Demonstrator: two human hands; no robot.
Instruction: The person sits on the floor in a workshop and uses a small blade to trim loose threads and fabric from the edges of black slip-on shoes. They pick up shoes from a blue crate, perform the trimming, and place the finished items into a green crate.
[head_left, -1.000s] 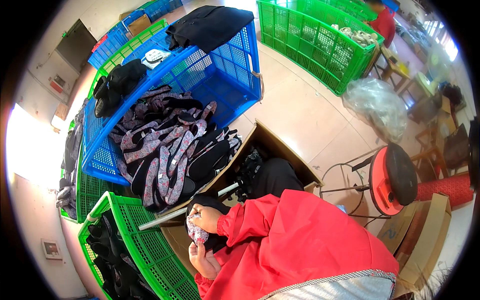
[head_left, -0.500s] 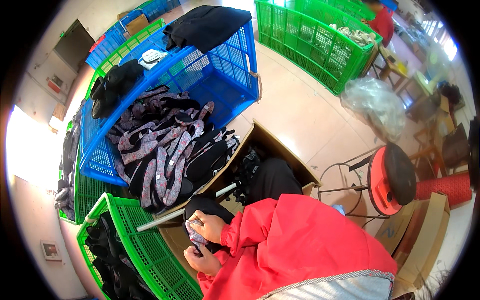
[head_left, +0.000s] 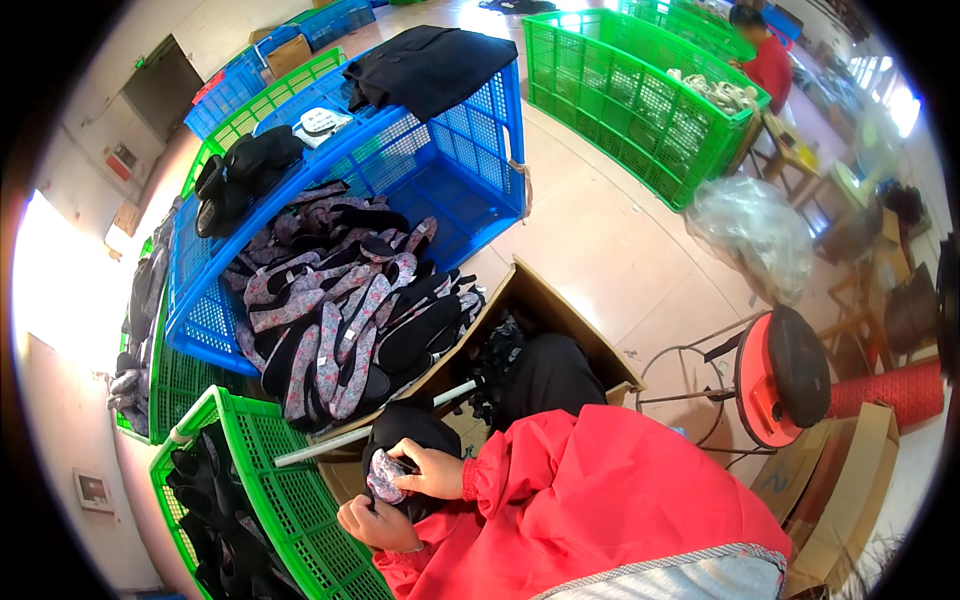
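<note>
A floral-patterned fabric shoe [head_left: 382, 478], greyish with pink and blue specks, rests over my dark-trousered knee. My right hand [head_left: 432, 470] is closed on its upper side, the thumb and fingers pressed against the fabric. Just below, my left hand [head_left: 378, 522] has its fingers curled at the shoe's lower edge; the dark part there blends with the trousers. Beyond my hands lies a big pile of similar floral and black shoes [head_left: 345, 335], spilling from a tipped blue crate [head_left: 450, 215].
A cardboard box [head_left: 570, 310] with black items stands by my legs, and a white rod [head_left: 340, 440] crosses in front. Left is a green crate [head_left: 310, 510] with black shoes. A red-and-black stool [head_left: 770, 380] stands at right; a person in red [head_left: 770, 75] is far off.
My left hand has moved left and down, and my right hand slightly down. The floral shoe has turned, showing a rounded end. The view has shifted slightly.
</note>
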